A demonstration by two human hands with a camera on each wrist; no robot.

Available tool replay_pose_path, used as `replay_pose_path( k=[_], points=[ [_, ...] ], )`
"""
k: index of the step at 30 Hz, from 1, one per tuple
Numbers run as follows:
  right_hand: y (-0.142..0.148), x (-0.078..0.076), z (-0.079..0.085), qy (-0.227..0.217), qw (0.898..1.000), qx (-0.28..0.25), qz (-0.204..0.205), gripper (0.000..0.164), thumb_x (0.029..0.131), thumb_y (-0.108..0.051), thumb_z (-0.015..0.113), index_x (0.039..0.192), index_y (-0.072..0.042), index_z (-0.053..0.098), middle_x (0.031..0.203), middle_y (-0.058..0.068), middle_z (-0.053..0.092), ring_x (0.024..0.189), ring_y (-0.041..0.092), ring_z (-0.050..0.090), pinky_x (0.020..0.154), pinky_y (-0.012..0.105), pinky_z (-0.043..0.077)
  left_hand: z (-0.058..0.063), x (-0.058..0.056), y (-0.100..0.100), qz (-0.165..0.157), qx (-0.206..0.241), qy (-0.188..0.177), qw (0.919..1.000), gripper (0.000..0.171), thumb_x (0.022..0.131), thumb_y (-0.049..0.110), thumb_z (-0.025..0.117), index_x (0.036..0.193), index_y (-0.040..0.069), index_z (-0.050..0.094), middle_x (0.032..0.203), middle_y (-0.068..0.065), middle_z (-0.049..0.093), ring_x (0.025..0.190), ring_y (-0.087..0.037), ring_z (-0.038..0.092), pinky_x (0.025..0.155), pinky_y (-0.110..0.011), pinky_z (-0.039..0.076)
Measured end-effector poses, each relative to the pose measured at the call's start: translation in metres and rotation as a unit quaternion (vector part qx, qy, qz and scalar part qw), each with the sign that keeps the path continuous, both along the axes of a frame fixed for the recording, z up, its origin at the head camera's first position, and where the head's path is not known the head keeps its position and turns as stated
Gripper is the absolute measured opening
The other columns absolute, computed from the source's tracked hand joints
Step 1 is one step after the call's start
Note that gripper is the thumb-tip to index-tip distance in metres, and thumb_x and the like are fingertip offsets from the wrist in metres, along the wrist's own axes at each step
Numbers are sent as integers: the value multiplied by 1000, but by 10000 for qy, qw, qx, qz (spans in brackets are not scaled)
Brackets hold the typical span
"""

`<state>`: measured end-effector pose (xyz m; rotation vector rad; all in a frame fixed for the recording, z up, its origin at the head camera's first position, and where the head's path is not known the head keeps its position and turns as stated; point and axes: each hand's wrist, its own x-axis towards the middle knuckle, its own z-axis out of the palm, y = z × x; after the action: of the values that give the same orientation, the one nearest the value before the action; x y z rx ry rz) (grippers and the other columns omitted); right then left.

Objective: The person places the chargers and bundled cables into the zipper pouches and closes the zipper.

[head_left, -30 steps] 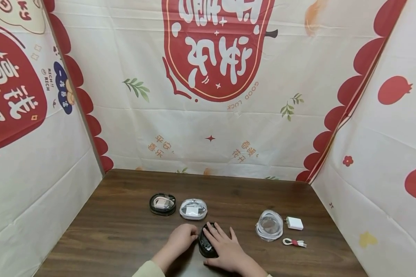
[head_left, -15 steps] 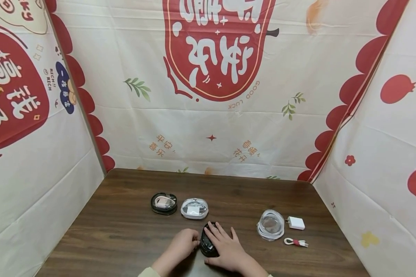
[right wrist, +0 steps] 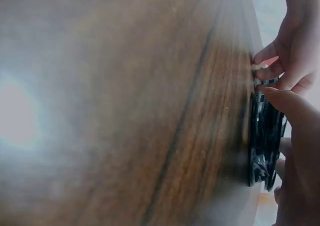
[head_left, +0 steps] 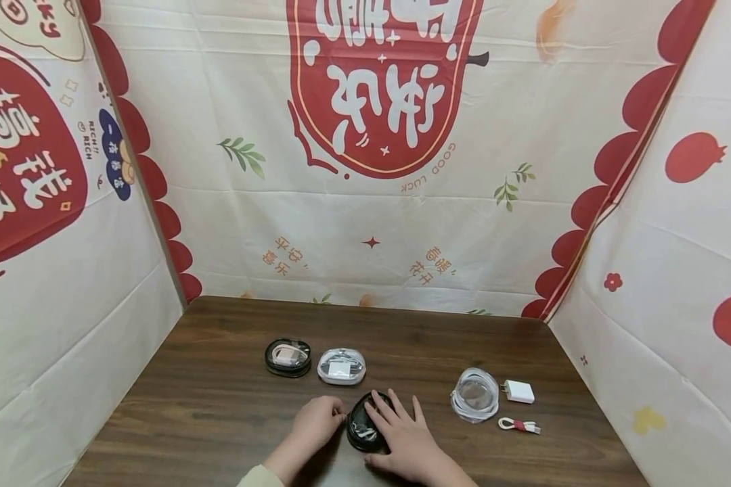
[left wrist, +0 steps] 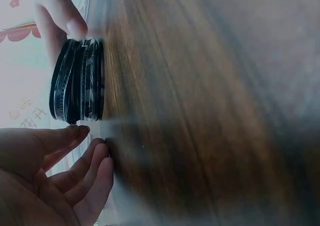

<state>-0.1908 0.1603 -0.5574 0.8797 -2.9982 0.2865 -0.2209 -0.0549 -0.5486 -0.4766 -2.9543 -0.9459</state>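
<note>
A black oval zip case [head_left: 361,430] with a clear window lies at the table's near middle; its zippered side [left wrist: 75,83] faces the left wrist view. My left hand [head_left: 318,421] is at the case's left edge, thumb and forefinger together there. In the right wrist view a small dark zipper pull [right wrist: 270,80] shows at these fingertips, mostly hidden by them. My right hand [head_left: 407,443] rests on the case, its fingers straight and spread over the top right, its thumb by the near end.
Behind the case lie a black case [head_left: 288,358] and a white case [head_left: 342,367], each with a charger inside. To the right are a round clear case with white edging [head_left: 475,396], a white plug adapter [head_left: 518,391] and a bundled white cable [head_left: 519,425]. Printed cloth surrounds the table.
The black zip case has turned slightly, its far end swinging right. My right hand has shifted a little right with it; my left hand has moved slightly left at its edge.
</note>
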Motion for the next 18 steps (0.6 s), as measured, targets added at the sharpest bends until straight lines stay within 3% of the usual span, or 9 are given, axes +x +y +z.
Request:
replay_pose_path(
  k=[10, 18],
  points=[
    [-1, 2, 5, 18, 9998, -63, 204, 82, 84, -68, 57, 150, -22, 39, 159, 7, 24, 144, 35, 19, 102, 75, 12, 0, -18, 8, -77, -232, 137, 9996, 13, 84, 15, 73, 74, 19, 67, 69, 10, 61, 64, -11, 56, 57, -33, 45],
    [-3, -2, -4, 46, 9998, 3, 191, 88, 83, -71, 55, 152, -21, 36, 159, 8, 24, 144, 36, 20, 100, 76, 14, 1, -24, 8, -171, -378, 260, 9988, 14, 85, 14, 73, 73, 19, 67, 74, 9, 65, 70, -15, 62, 60, -35, 48]
  ],
)
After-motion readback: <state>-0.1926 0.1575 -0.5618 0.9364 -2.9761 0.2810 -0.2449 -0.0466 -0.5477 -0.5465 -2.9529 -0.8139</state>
